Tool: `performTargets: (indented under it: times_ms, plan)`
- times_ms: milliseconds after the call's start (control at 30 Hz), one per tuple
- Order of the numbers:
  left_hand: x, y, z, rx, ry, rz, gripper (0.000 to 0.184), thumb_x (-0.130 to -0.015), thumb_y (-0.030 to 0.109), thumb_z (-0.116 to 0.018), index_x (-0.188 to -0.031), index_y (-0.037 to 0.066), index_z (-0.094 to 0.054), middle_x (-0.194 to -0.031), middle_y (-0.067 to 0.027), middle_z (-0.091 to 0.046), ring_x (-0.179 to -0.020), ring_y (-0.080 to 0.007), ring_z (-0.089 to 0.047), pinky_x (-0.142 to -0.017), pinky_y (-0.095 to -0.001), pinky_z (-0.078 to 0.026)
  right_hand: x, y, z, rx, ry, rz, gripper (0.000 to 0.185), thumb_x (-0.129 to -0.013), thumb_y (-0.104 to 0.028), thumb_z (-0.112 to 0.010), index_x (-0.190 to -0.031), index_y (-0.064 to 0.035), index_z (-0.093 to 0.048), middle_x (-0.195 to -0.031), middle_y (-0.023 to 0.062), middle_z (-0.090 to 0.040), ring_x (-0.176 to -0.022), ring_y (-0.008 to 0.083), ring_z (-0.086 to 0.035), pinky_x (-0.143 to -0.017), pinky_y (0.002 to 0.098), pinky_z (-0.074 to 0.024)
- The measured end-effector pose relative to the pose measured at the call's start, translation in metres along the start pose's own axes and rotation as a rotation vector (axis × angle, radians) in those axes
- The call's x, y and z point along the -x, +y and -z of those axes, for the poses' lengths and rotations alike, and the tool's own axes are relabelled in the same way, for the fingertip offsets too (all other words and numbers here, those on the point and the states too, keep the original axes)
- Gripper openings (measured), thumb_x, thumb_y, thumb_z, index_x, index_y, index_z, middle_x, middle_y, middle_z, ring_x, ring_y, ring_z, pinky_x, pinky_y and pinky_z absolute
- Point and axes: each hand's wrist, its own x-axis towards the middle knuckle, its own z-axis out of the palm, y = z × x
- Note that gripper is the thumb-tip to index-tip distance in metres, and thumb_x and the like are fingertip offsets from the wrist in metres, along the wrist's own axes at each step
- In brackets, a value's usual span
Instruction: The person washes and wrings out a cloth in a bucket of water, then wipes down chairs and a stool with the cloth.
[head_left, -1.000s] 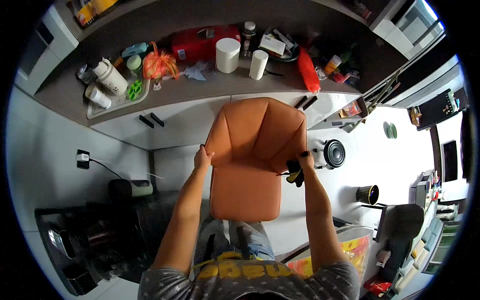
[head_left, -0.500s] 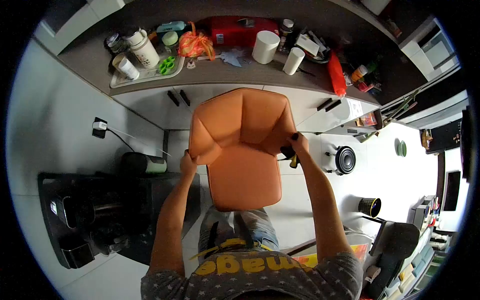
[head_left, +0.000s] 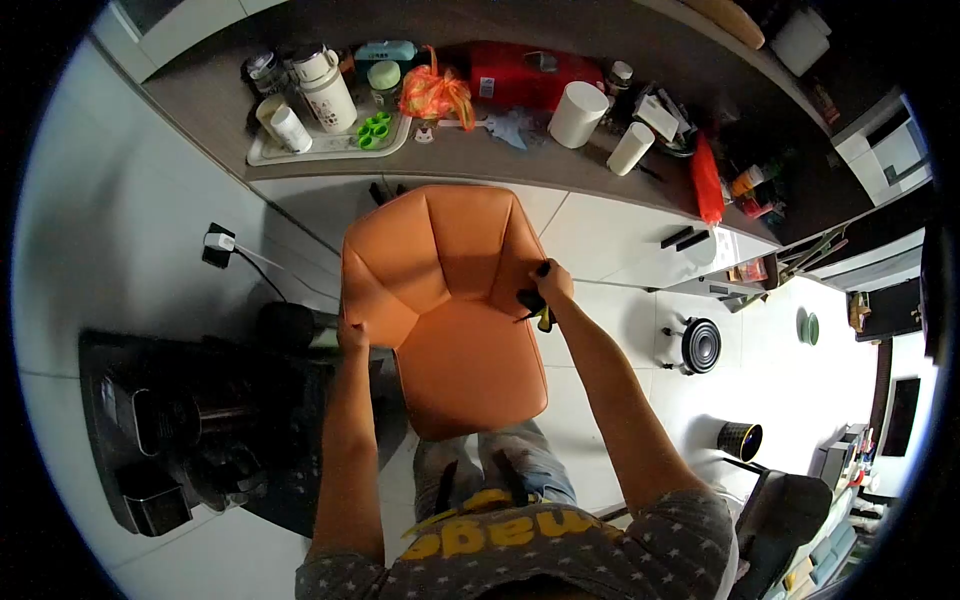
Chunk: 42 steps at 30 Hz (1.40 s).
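An orange-brown padded chair [head_left: 470, 365] stands in front of my legs, its backrest toward the cabinet. My left hand [head_left: 353, 336] grips the left side edge of the backrest, fingers partly hidden behind it. On the other side, my right hand [head_left: 553, 283] is closed on the chair's right edge. A small black and yellow object [head_left: 538, 308] is at my right hand, against the chair; what it is exactly I cannot make out.
A cabinet counter [head_left: 560, 178] ahead holds a tray [head_left: 385, 147] with a flask, white canisters and a red box [head_left: 535, 78]. Dark furniture [head_left: 200, 430] stands at left. On the right are a round black-topped object [head_left: 700, 346], a bin [head_left: 739, 440] and a dark chair [head_left: 785, 520].
The chair has moved left and turned slightly, with both my hands still on its sides. The counter and its objects now appear farther right in view.
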Motion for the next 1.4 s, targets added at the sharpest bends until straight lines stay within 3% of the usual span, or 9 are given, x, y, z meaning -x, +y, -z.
performTargets:
  times_ms: [100,167,233,500,667,700,1000,1267,1400]
  plan:
    - [-0.012,-0.024,-0.018,-0.017,-0.103,-0.063,0.039,-0.077,0.016,-0.057,-0.111,0.001,-0.046,-0.097,-0.0201,-0.056,-0.090,-0.0381,-0.054,-0.074,-0.0469,-0.044,0.014,-0.002,0.000,-0.073,0.033,-0.020,0.046,-0.074,-0.030,-0.066,-0.112,-0.0094,-0.051,-0.101,0.0144,-0.060,-0.095,0.0313,-0.057,-0.079,0.0401,-0.0466]
    - [0.019,0.045,0.012,-0.291,0.157,-0.031,0.046,-0.077,0.010,-0.056,-0.119,0.002,-0.039,-0.106,-0.0216,-0.050,-0.099,-0.0388,-0.049,-0.079,-0.0466,-0.042,0.032,0.013,-0.018,-0.086,0.332,0.011,0.045,-0.075,-0.023,-0.065,-0.115,-0.0097,-0.048,-0.101,0.0150,-0.058,-0.097,0.0324,-0.055,-0.079,0.0407,-0.0460]
    - [0.054,0.108,0.033,-0.265,0.290,-0.079,0.055,-0.077,0.003,-0.055,-0.127,0.002,-0.031,-0.116,-0.0230,-0.044,-0.107,-0.0394,-0.043,-0.084,-0.0463,-0.040,0.067,0.017,-0.021,-0.131,0.333,-0.048,0.043,-0.075,-0.021,-0.064,-0.114,-0.0090,-0.049,-0.101,0.0153,-0.057,-0.098,0.0326,-0.054,-0.079,0.0407,-0.0459]
    - [0.193,0.177,-0.005,0.249,-0.396,-0.487,0.051,-0.075,-0.005,-0.051,-0.123,0.004,-0.035,-0.123,-0.0196,-0.039,-0.112,-0.0334,-0.042,-0.090,-0.0421,-0.038,0.199,0.108,-0.026,-0.441,0.291,-0.188,0.025,-0.081,-0.025,-0.061,-0.089,-0.0014,-0.058,-0.079,0.0146,-0.063,-0.073,0.0271,-0.060,-0.064,0.0348,-0.0467]
    - [0.232,0.212,-0.035,0.507,-1.030,-0.469,0.027,-0.077,-0.004,-0.049,-0.102,0.004,-0.052,-0.101,-0.0117,-0.059,-0.084,-0.0214,-0.059,-0.072,-0.0327,-0.048,0.243,0.180,-0.006,-0.641,0.472,-0.404,0.022,-0.085,-0.023,-0.057,-0.087,-0.0012,-0.057,-0.072,0.0076,-0.062,-0.067,0.0125,-0.054,-0.061,0.0291,-0.0439]
    - [0.241,0.213,-0.055,0.578,-1.003,-0.534,0.019,-0.079,-0.001,-0.050,-0.098,0.002,-0.053,-0.088,-0.0109,-0.062,-0.077,-0.0197,-0.061,-0.068,-0.0322,-0.048,0.248,0.195,0.002,-0.688,0.553,-0.425,0.022,-0.084,-0.023,-0.057,-0.087,-0.0011,-0.057,-0.072,0.0079,-0.062,-0.066,0.0127,-0.054,-0.061,0.0285,-0.0437]
    - [0.325,0.377,-0.129,0.192,-1.297,-0.815,0.013,-0.085,0.014,-0.053,-0.090,0.003,-0.059,-0.086,-0.0075,-0.061,-0.077,-0.0174,-0.059,-0.067,-0.0304,-0.046,0.274,0.389,0.081,-0.871,1.046,-0.631,0.020,-0.083,-0.019,-0.058,-0.082,0.0007,-0.056,-0.067,0.0100,-0.060,-0.062,0.0177,-0.058,-0.058,0.0290,-0.0446]
    - [0.482,0.576,-0.230,0.128,-1.391,-1.058,0.011,-0.082,0.013,-0.055,-0.084,0.003,-0.057,-0.085,-0.0114,-0.060,-0.072,-0.0231,-0.059,-0.066,-0.0324,-0.047,0.280,0.574,0.139,-0.576,0.953,-1.012,0.016,-0.078,-0.017,-0.058,-0.081,-0.0011,-0.059,-0.068,0.0130,-0.060,-0.064,0.0250,-0.059,-0.062,0.0332,-0.0453]
    - [0.551,0.647,-0.275,0.065,-1.522,-1.251,0.008,-0.078,0.010,-0.054,-0.081,0.003,-0.055,-0.085,-0.0104,-0.060,-0.073,-0.0217,-0.059,-0.067,-0.0313,-0.047,0.278,0.617,0.157,-0.808,1.056,-1.068,0.016,-0.077,-0.019,-0.058,-0.082,-0.0033,-0.059,-0.075,0.0148,-0.061,-0.071,0.0294,-0.059,-0.066,0.0348,-0.0458]
